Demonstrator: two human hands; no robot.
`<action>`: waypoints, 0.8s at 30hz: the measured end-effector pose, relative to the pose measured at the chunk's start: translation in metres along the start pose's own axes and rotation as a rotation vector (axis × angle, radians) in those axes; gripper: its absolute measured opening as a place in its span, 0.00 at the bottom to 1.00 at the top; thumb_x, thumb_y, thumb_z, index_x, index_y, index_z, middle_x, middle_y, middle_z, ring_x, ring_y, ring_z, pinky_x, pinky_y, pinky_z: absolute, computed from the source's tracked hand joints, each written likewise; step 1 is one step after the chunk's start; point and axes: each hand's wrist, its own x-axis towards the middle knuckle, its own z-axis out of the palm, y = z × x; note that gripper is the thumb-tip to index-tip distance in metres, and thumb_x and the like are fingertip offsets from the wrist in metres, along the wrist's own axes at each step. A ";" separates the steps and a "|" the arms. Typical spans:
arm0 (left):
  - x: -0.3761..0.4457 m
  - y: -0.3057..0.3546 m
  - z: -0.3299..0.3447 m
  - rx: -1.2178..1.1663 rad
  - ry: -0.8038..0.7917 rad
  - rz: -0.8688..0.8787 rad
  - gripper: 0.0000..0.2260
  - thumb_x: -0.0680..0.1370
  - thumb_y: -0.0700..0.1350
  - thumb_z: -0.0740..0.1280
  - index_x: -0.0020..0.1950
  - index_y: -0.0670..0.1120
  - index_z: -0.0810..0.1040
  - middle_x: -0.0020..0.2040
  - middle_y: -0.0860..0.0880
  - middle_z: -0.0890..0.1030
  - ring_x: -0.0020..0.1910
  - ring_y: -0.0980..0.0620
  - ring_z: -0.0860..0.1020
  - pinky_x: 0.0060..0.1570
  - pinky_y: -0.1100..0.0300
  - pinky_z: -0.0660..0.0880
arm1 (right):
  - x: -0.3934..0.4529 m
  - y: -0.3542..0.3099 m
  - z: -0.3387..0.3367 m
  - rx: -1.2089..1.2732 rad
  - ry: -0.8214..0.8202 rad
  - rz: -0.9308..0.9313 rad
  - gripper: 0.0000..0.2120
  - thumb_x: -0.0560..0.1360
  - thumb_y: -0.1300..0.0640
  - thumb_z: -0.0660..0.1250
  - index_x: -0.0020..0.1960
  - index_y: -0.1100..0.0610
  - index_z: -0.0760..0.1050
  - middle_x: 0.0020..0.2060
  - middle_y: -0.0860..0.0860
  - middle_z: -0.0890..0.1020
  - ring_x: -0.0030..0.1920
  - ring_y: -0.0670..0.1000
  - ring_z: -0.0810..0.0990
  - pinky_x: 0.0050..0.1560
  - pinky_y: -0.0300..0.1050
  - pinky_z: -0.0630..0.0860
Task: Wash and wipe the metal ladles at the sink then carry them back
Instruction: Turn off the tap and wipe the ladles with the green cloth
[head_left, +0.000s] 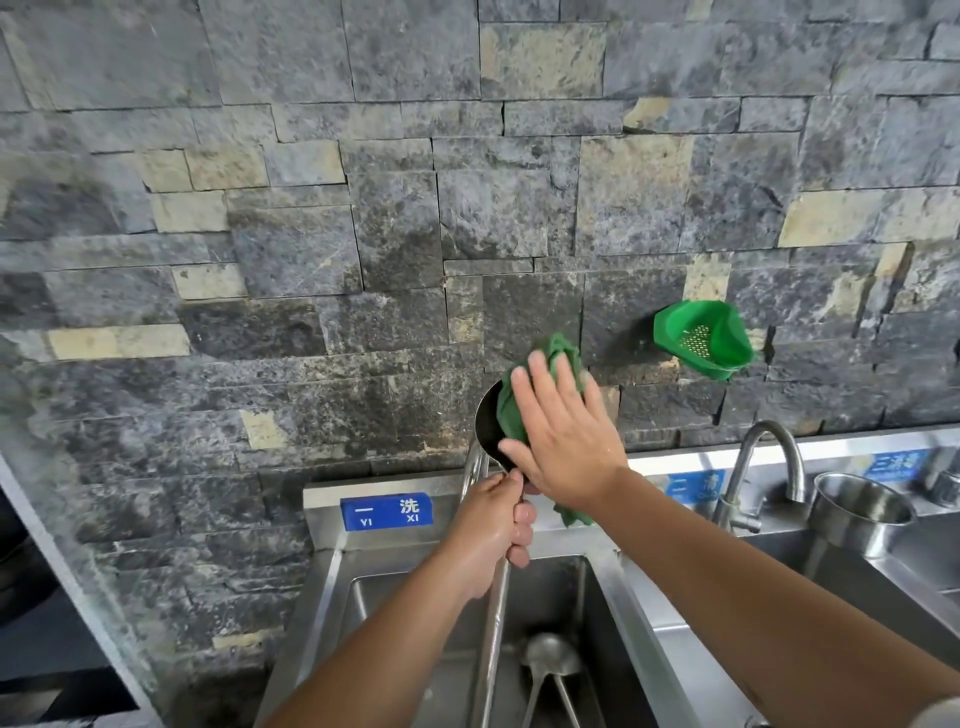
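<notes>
While the left hand (493, 525) curls its fingers tight round the long handle of a ladle (488, 421), just below the bowl, the right hand (561, 441) lies flat with straight fingers, pressing a green cloth (519, 410) against the ladle's bowl. Part of the cloth bunches above the fingertips and a corner hangs out under the wrist. The ladle stands nearly upright above the sink (332, 587), its dark bowl raised in front of the stone wall (311, 234) and its handle running down over the basin. Both forearms reach up from the bottom edge, and the left hand looks wet.

Down in the sink, to the right of the held handle, lies a second ladle (550, 654) with its bowl toward the wall and its handle pointing toward the person; another thin handle lies beside it. On the back rim of the sink sits a blue label (387, 512) with white characters. Right of the sink stands a curved tap (769, 457), and beyond it a steel pot (862, 512) rests at the next basin. Above and right of the sink a green strainer basket (701, 338) hangs on the wall.
</notes>
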 end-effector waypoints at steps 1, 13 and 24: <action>-0.001 0.003 -0.003 0.007 -0.014 -0.041 0.13 0.83 0.53 0.56 0.45 0.48 0.72 0.27 0.53 0.66 0.22 0.58 0.59 0.24 0.68 0.57 | -0.004 0.000 0.002 -0.033 -0.053 -0.050 0.35 0.79 0.37 0.49 0.77 0.60 0.57 0.74 0.60 0.66 0.73 0.62 0.64 0.73 0.61 0.56; -0.014 -0.008 -0.035 0.197 -0.142 -0.300 0.09 0.82 0.46 0.57 0.44 0.46 0.70 0.25 0.54 0.64 0.18 0.59 0.60 0.24 0.72 0.57 | -0.050 0.009 -0.007 -0.104 -0.574 -0.490 0.41 0.77 0.41 0.62 0.80 0.56 0.45 0.77 0.55 0.61 0.74 0.55 0.66 0.71 0.51 0.63; -0.023 -0.035 -0.028 0.094 -0.189 -0.449 0.10 0.82 0.47 0.58 0.42 0.47 0.71 0.27 0.55 0.61 0.20 0.61 0.58 0.20 0.72 0.54 | -0.058 0.029 0.006 -0.374 -0.427 -0.648 0.26 0.81 0.57 0.56 0.78 0.57 0.57 0.78 0.58 0.57 0.78 0.58 0.56 0.77 0.57 0.52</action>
